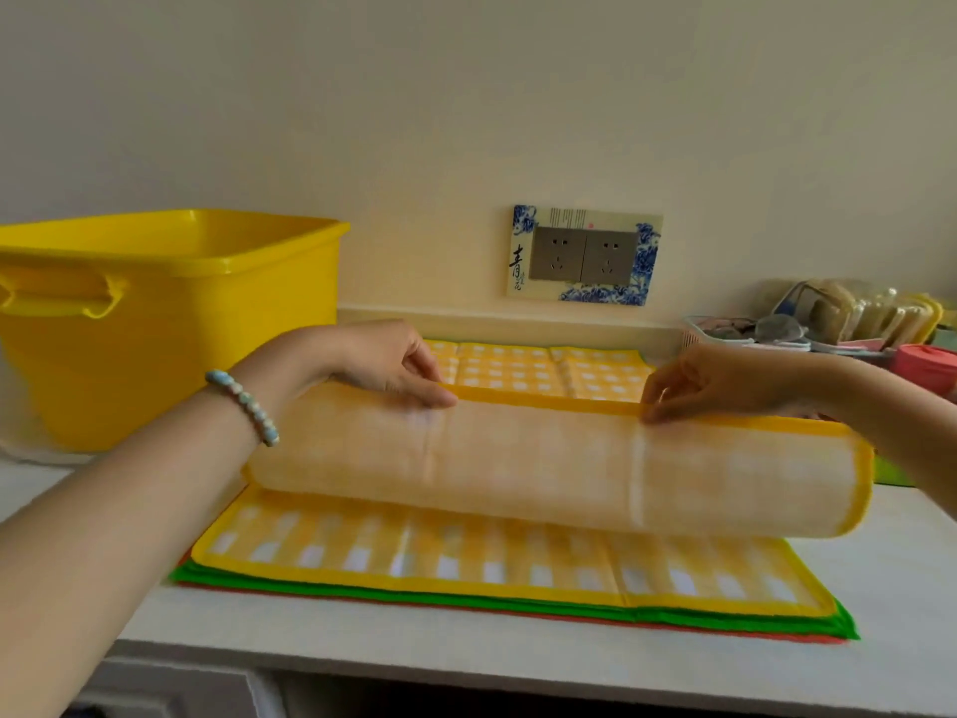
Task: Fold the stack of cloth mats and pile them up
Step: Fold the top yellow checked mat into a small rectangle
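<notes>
A stack of flat cloth mats lies on the white counter, green and red edges showing under the top ones. The top yellow checked mat is curled over away from me in a bulging fold, its pale underside facing me. My left hand pinches the mat's yellow-trimmed edge on the left. My right hand pinches the same edge on the right. Another yellow checked mat lies flat under the fold.
A large yellow plastic tub stands at the back left of the counter. A wall socket plate is behind. A basket of small items and a red container sit at the back right.
</notes>
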